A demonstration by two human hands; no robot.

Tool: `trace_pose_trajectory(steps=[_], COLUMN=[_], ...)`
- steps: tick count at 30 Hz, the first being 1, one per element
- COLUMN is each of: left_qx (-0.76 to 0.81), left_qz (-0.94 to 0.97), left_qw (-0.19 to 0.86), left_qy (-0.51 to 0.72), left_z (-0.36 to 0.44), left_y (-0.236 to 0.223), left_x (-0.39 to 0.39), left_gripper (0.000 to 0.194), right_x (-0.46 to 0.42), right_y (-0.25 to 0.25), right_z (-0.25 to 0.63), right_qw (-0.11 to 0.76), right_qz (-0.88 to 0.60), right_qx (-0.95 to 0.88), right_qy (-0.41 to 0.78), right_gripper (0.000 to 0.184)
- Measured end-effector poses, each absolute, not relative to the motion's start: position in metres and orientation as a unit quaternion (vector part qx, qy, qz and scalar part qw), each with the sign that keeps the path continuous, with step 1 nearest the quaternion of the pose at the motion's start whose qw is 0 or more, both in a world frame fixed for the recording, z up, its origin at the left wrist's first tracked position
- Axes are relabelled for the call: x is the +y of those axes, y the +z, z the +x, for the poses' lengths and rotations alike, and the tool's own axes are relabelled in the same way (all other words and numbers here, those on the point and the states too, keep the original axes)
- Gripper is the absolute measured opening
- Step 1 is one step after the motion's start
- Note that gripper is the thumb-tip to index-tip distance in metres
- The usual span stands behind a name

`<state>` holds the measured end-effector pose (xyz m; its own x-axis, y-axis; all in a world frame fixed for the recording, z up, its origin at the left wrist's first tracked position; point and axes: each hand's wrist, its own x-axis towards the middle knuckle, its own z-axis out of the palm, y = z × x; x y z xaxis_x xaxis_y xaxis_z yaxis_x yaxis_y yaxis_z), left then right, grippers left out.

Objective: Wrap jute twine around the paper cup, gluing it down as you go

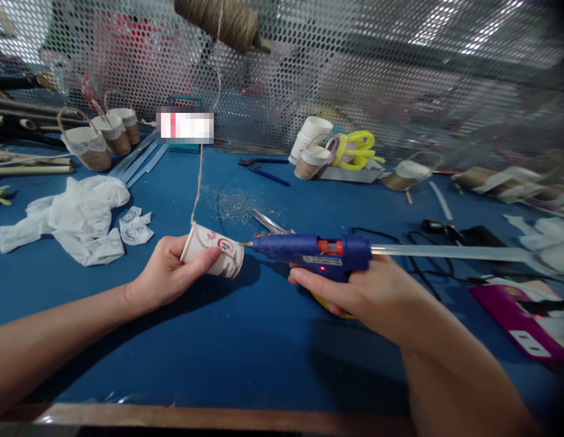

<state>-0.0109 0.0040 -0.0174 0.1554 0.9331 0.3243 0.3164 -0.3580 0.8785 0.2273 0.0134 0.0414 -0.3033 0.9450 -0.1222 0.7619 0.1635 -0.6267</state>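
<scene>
My left hand grips a white paper cup with red and dark print, tipped on its side with its base toward the right. Twine runs down from a hanging spool to the cup's rim end. In my right hand is a blue hot glue gun, its red light lit and a long clear glue stick sticking out of the back. The gun's nozzle is at the cup's base edge; I cannot tell whether it touches. Scissors lie just behind the gun, partly hidden by it.
White lace lies at the left, before small twine-handled baskets and clear glue sticks. Pliers, stacked cups and a yellow coil stand behind. At right are dark cables and a purple power strip.
</scene>
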Motion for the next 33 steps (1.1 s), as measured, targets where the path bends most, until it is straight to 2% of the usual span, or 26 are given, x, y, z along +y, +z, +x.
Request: trace_pose_trajectory(steps=[4,14,24,33], left_qx=[0.466,0.470,0.451,0.469], left_qz=[0.681,0.681,0.699,0.667], left_qw=[0.333,0.333,0.323,0.351], left_qy=[0.456,0.452,0.452,0.460], left_z=[-0.0109,-0.0111,-0.0124,-0.0104], left_y=[-0.0167,-0.0173,-0.0152,-0.0163], left_x=[0.0038,0.0049,0.0048,0.0044], left_gripper=[0.022,0.023,0.021,0.023], right_x=[0.0135,0.0135,0.0151,0.0129], right_y=[0.0426,0.0422,0.0444,0.0414], right_z=[0.2261,0.2308,0.2255,0.2306], right_qw=[0.166,0.136,0.142,0.150], right_qz=[-0.578,-0.553,-0.577,-0.549], right_qx=[-0.734,-0.777,-0.735,-0.778], right_qy=[0.316,0.268,0.326,0.265], right_gripper=[0.039,0.040,0.038,0.038])
